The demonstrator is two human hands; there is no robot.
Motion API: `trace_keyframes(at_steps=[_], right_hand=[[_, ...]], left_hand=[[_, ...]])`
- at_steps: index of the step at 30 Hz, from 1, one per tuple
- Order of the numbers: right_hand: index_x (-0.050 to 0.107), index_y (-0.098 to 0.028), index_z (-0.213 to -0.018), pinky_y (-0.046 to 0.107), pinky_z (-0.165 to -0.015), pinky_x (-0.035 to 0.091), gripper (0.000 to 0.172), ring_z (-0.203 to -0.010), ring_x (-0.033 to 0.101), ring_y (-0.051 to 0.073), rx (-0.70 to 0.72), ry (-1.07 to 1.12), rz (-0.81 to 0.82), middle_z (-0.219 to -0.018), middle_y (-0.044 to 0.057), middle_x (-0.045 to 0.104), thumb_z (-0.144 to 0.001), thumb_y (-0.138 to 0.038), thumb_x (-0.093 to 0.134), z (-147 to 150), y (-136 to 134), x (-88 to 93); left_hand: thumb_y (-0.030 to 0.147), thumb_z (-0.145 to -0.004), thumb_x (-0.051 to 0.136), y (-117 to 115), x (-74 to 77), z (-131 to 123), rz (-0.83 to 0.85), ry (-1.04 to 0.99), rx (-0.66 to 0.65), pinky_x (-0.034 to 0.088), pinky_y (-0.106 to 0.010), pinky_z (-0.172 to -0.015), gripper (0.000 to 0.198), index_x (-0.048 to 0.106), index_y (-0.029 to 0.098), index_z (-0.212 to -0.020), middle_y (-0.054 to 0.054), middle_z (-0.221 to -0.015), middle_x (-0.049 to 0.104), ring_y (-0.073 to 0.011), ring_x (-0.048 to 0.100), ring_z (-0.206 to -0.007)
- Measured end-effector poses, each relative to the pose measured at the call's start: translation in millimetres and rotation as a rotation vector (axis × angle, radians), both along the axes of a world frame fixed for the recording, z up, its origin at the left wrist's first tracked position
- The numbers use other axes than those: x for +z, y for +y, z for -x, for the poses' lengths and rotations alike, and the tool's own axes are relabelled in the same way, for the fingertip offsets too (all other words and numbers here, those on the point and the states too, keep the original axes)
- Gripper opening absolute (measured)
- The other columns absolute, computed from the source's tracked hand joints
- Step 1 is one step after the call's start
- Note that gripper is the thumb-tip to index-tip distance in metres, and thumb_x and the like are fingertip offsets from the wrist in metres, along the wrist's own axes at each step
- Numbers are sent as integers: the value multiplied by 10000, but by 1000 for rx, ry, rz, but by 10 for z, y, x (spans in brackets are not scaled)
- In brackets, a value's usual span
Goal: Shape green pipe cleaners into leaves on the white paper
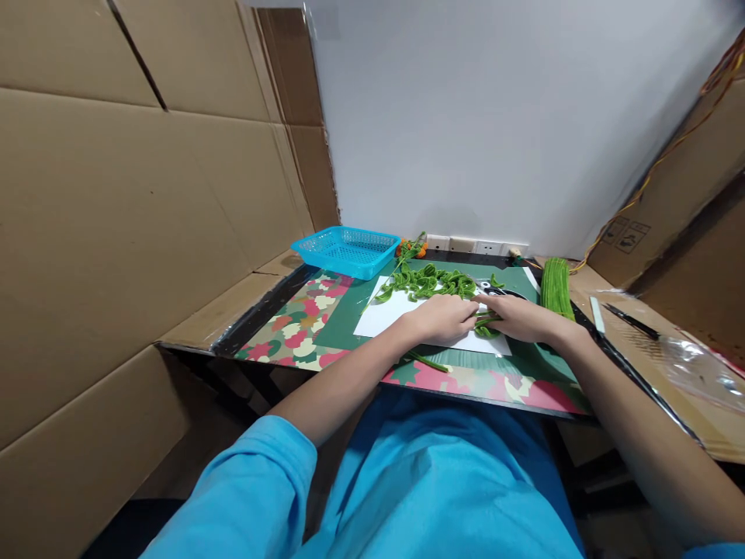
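Both hands meet over a white sheet of paper [372, 318] on the table. My left hand [445, 318] is closed at the fingertips on a green pipe cleaner [487, 331]. Close beside it, my right hand [513, 317] pinches the same piece, which bends in a loop below its fingers. The fingers cover part of it. A pile of curled green pipe cleaner pieces [427, 281] lies just beyond the hands. Scissors with dark handles [494, 289] lie behind my right hand, partly hidden. One loose green stem [427, 361] rests in front of my left forearm.
A blue plastic basket [349, 252] stands at the back left, with an orange and green pipe cleaner piece [413, 248] next to it. At the right lie a bundle of green pipe cleaners [557, 287], a black pen-like tool [632, 320] and a clear plastic bag [698, 365]. Cardboard walls flank the table.
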State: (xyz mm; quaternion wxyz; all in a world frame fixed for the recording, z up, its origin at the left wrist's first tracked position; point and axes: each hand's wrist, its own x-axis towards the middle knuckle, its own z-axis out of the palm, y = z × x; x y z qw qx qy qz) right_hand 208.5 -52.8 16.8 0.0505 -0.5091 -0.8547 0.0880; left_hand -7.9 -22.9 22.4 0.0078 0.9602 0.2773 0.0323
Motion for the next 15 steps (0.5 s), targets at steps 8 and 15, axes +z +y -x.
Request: trace_keyframes(at_steps=[8, 15], right_hand=[[628, -187, -1352, 345, -872, 508, 356, -1176, 731, 341, 4, -19, -20, -1336, 181, 755, -1000, -202, 576, -38, 40, -50], [622, -188, -1358, 343, -888, 514, 370, -1190, 730, 336, 7, -8, -12, -1348, 176, 752, -991, -195, 584, -35, 38, -47]], left_hand=[[403, -1100, 381, 16, -14, -5, 1, -1, -17, 461, -375, -706, 386, 698, 186, -1133, -132, -995, 779, -290, 729, -854], [400, -1101, 387, 8, 4, -1, 9, 0, -11, 482, -367, -739, 383, 706, 189, -1134, -128, -995, 779, -281, 730, -863]])
